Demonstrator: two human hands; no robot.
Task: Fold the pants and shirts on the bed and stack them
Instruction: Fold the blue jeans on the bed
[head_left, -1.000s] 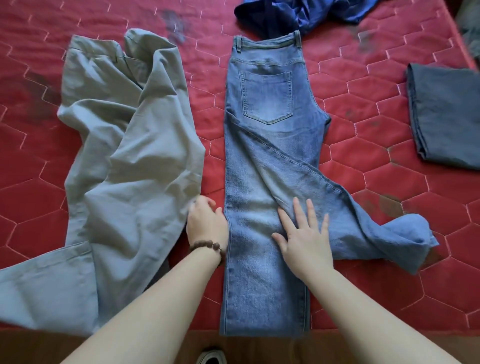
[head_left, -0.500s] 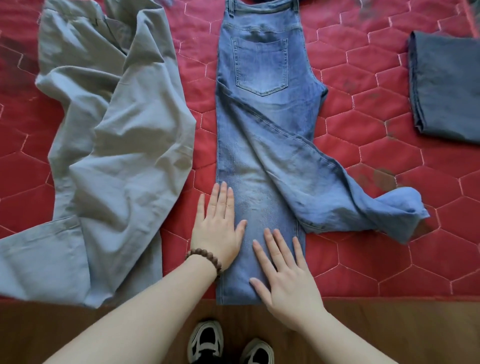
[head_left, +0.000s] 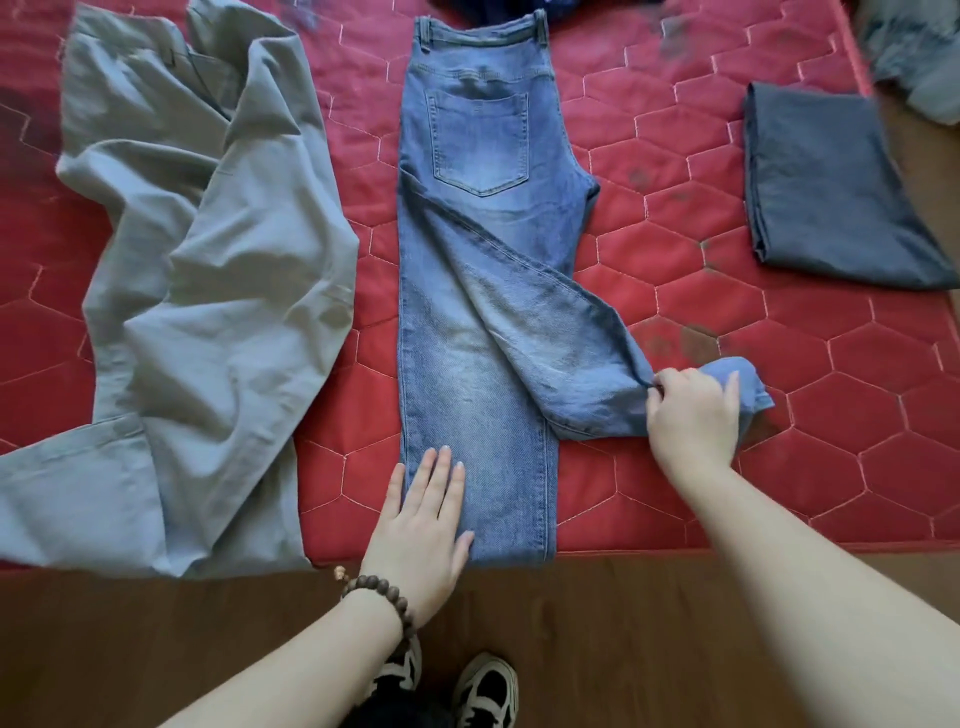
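Light blue jeans (head_left: 472, 260) lie lengthwise on the red quilted bed (head_left: 857, 441), back pocket up, waistband at the far end. One leg runs straight toward me; the other slants off to the right. My left hand (head_left: 423, 530) presses flat, fingers straight, on the straight leg near its hem at the bed's front edge. My right hand (head_left: 693, 413) grips the slanted leg close to its bunched cuff. Crumpled grey pants (head_left: 202, 312) sprawl to the left. A folded dark grey garment (head_left: 826, 187) rests at the right.
A dark blue garment (head_left: 498, 8) shows at the top edge beyond the waistband, and a grey cloth (head_left: 914, 57) hangs off the far right corner. Brown wooden floor (head_left: 649, 634) and my sneakers (head_left: 485, 691) are below the bed's front edge.
My right hand left the straight leg, moved right and took hold of the slanted leg near its cuff. My left hand slid a little nearer the hem and stays flat.
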